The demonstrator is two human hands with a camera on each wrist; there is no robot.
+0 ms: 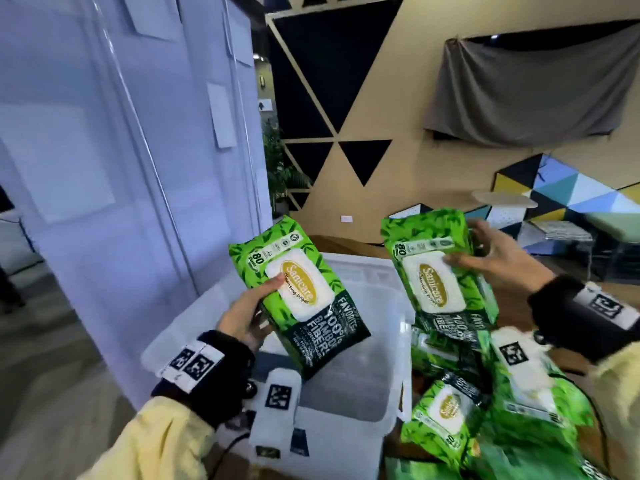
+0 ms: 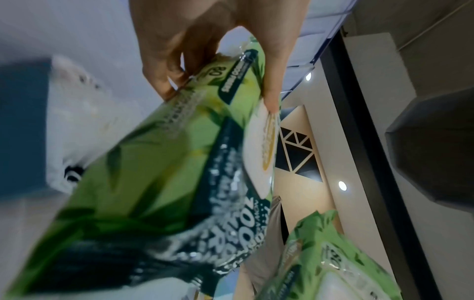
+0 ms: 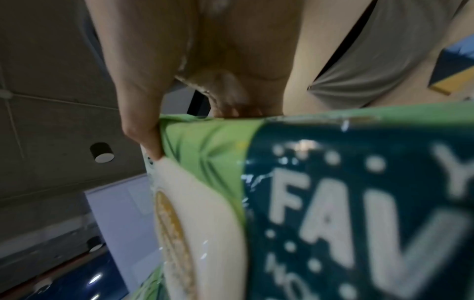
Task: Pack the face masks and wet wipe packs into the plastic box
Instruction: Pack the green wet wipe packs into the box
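A: While the left hand [image 1: 242, 315] grips one wipe pack [image 1: 299, 294] above the plastic box [image 1: 391, 355], what does the right hand [image 1: 498, 258] hold?

B: Its fingers clasp a second pack [image 1: 434, 268] over the pile [image 1: 485, 403]. Lowering both likely comes next.

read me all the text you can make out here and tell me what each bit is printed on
"Sanicare", "Cleansing Wipes", "80", "FAVORITE", "100% BAMBOO FIBER": wipe pack in the left hand.
"Sanicare", "80": wipe pack in the right hand.
"FAV": same right pack, right wrist view.
Smaller print on the packs: blurred.
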